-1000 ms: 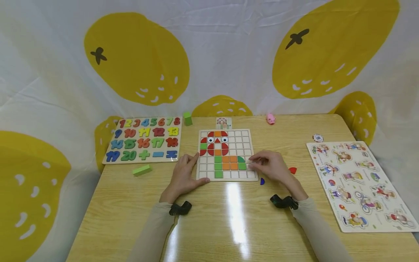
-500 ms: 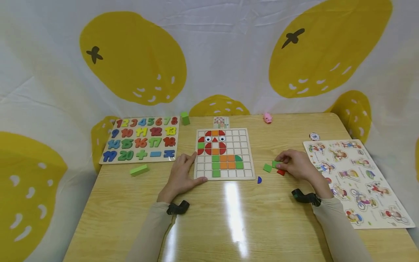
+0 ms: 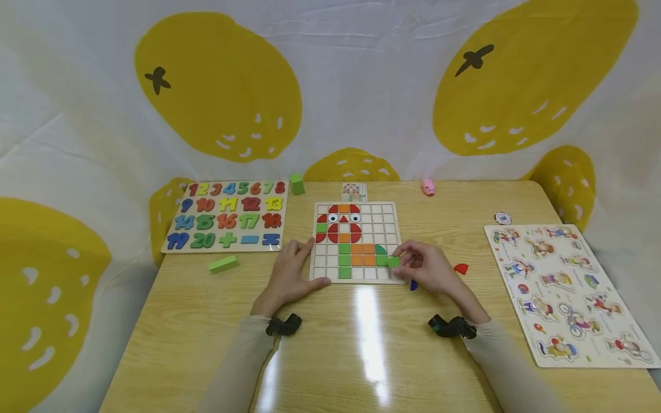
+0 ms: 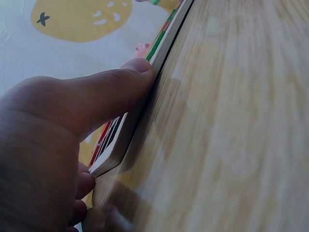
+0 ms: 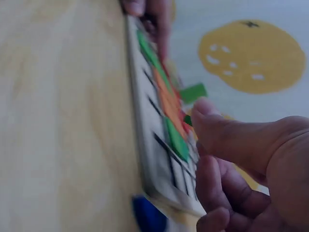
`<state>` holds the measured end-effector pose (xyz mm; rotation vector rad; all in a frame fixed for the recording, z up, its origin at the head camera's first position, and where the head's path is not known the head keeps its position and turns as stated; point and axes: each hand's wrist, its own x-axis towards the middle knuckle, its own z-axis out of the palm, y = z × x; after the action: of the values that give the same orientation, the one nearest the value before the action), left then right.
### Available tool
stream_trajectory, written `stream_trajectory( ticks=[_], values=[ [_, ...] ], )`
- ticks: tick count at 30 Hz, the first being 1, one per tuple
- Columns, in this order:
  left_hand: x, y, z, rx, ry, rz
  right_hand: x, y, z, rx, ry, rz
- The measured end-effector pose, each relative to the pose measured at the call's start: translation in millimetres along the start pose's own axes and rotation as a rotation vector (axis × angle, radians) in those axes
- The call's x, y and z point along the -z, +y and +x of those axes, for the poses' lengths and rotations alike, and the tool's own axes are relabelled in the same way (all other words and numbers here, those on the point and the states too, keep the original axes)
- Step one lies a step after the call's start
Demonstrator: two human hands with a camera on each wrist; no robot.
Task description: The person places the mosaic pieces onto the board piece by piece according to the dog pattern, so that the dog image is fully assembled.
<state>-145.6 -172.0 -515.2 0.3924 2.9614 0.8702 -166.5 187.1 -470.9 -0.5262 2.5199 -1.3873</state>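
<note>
A wooden grid board (image 3: 372,275) lies mid-table, partly filled with red, orange and green tiles and two eye tiles. My left hand (image 3: 291,269) holds its near-left corner, thumb along the front edge and index finger at the left side; the left wrist view shows the thumb (image 4: 120,87) on that edge. Between thumb and fingers, my right hand (image 3: 426,267) pinches a green square tile (image 3: 394,262), tilted over the board's right columns beside the placed green tiles. A blue semicircle piece (image 3: 413,285) lies under that hand's near side, partly hidden.
A red piece (image 3: 461,268) lies right of the hand. The number board (image 3: 242,246) and a green block (image 3: 224,264) are left, another green block (image 3: 296,184) behind. A pattern card (image 3: 354,191), pink pig (image 3: 428,187), round chip (image 3: 502,218) and figure puzzle (image 3: 568,298) surround the work.
My right hand moved right from the board to the loose green tiles, took one, and came back left with it over the board. My left hand stayed at its corner.
</note>
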Motion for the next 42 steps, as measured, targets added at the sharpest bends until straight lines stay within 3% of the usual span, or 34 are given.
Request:
stream_trajectory(
  ticks=[5,11,28,35,42],
  values=[
    [-2.6,2.6,2.0,-0.017,0.002,0.014,-24,-2,0,0.049,0.019,-0.12],
    [-3.2,4.3,2.1,-0.018,0.017,0.012,-28,-5,-1,0.065,0.054,-0.195],
    [-2.8,2.5,0.9,-0.021,0.022,0.028,-28,-2,-3,0.102,0.076,-0.181],
    [-4.8,3.3,1.8,-0.024,0.019,0.029,-19,2,-5,0.095,0.021,-0.175],
    [-4.3,0.7,0.2,-0.003,0.029,0.022,1,5,-8,0.128,0.11,-0.19]
  ],
)
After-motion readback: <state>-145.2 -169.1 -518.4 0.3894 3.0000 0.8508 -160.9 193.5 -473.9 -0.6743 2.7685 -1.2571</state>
